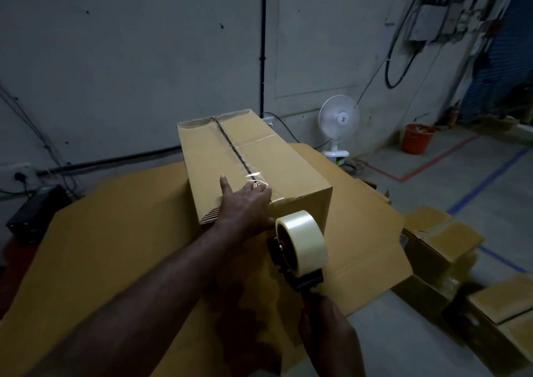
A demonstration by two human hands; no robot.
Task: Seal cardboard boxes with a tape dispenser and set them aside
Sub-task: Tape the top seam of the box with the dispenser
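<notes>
A long brown cardboard box (pixel 277 160) lies on flattened cardboard sheets (pixel 121 232), its top flaps closed along a dark centre seam. Clear tape covers the near part of that seam and the near top edge. My left hand (pixel 245 203) lies flat on the near end of the box top, fingers straight, pressing on the tape. My right hand (pixel 326 324) grips the black handle of a tape dispenser (pixel 300 249) with a roll of clear tape, held just in front of the box's near face.
More cardboard boxes (pixel 444 241) with loose flaps sit on the floor at the right. A white fan (pixel 339 119) stands behind the box by the wall, an orange bucket (pixel 416 138) farther right. A black device (pixel 37 212) sits at the left.
</notes>
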